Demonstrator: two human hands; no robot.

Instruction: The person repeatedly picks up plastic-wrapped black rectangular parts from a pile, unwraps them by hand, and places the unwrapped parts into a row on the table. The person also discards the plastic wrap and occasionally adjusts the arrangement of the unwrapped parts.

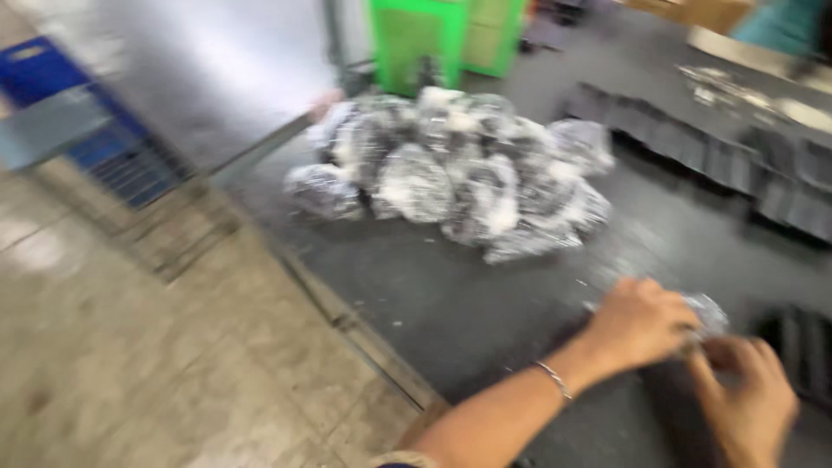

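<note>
A small clear bag (pixel 706 314) is pinched between both hands, left hand (pixel 637 325) and right hand (pixel 750 390), near the surface (pixel 451 303) front edge, bag pile (pixel 459 169) behind.

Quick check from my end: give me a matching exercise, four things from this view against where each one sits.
Things:
1. pile of clear bags
2. green crate
3. blue crate
4. small bag

Places:
A. on the floor, far left
B. between the left hand and right hand
C. middle of the dark table
D. beyond the pile, at the top edge

Pairs: 1-C, 2-D, 3-A, 4-B
</note>
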